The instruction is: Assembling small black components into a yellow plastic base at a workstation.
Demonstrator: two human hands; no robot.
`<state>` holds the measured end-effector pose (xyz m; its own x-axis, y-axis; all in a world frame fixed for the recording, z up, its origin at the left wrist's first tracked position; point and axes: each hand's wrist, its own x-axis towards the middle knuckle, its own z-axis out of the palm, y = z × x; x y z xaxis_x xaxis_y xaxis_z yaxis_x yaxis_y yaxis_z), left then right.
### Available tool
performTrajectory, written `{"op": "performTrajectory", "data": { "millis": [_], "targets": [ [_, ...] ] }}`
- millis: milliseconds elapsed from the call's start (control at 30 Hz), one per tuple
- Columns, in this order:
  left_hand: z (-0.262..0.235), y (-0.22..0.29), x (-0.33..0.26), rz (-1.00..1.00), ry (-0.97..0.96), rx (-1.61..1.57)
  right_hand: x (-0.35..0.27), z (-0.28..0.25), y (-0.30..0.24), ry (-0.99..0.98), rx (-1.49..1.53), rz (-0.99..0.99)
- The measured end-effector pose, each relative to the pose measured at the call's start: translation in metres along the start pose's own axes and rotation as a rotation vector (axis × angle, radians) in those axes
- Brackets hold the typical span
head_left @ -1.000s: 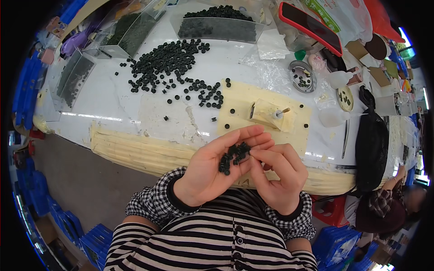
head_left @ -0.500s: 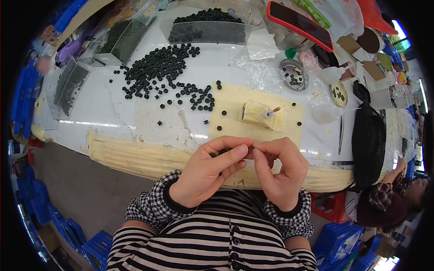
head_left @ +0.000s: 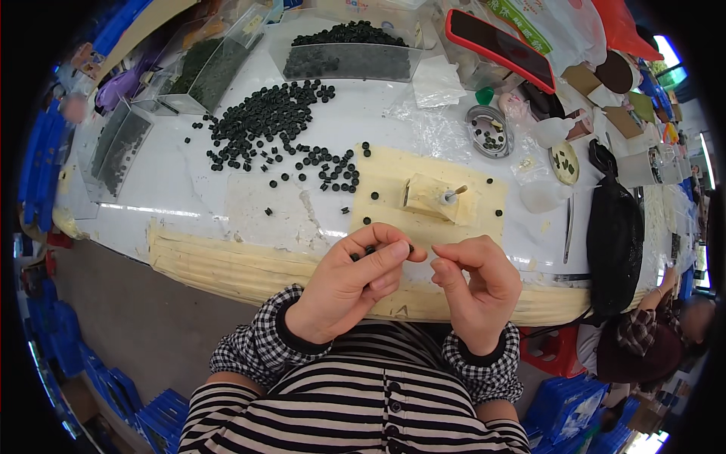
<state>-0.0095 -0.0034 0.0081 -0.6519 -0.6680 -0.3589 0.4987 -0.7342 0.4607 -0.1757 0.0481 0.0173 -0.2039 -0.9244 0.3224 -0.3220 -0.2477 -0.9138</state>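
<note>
My left hand [head_left: 344, 284] is closed, pinching a small black wheel-like piece [head_left: 411, 247] between thumb and forefinger. More black pieces [head_left: 369, 250] show within its curled fingers. A short gap away, my right hand [head_left: 480, 287] has its fingers curled, with thumb and forefinger tips close to each other; anything between them is too small to make out. Both hands hang over the table's padded front edge. Beyond them, a yellow taped block [head_left: 423, 195] with a white nozzle and a brown-tipped stick [head_left: 458, 191] stands on a yellow sheet [head_left: 378, 165].
A heap of black pieces [head_left: 265, 117] spreads at left, before clear bins [head_left: 344, 62]. At right lie a round metal dish [head_left: 489, 130], a red-cased phone [head_left: 501, 49], tweezers [head_left: 569, 231] and a black bag [head_left: 616, 234]. A person [head_left: 643, 333] sits far right.
My hands have drawn apart; the right moved slightly right, off the piece pinched in the left. More black pieces now show in my left hand.
</note>
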Motion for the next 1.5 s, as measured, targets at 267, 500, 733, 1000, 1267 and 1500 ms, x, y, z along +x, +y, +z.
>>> {"op": "performTrajectory", "data": {
  "millis": [267,500,733,1000,1267,1500],
  "targets": [
    [-0.010,0.002,0.000,0.000,-0.077,-0.086,-0.002,-0.004,-0.004,-0.074,0.475,0.364],
    [-0.009,0.002,-0.001,0.045,-0.025,-0.051,-0.002,-0.006,0.007,-0.126,0.682,0.385],
    [-0.008,0.005,-0.002,0.034,-0.050,-0.041,-0.002,-0.007,0.010,-0.124,0.755,0.402],
    [-0.010,0.003,-0.002,0.070,-0.048,-0.007,-0.003,-0.006,0.009,-0.121,0.724,0.389],
    [-0.013,0.002,-0.002,0.036,-0.046,-0.052,-0.002,-0.002,0.002,-0.147,0.573,0.312],
    [-0.012,0.004,-0.003,0.044,-0.052,-0.013,-0.002,0.003,-0.002,-0.073,0.483,0.250]
  ]
}}
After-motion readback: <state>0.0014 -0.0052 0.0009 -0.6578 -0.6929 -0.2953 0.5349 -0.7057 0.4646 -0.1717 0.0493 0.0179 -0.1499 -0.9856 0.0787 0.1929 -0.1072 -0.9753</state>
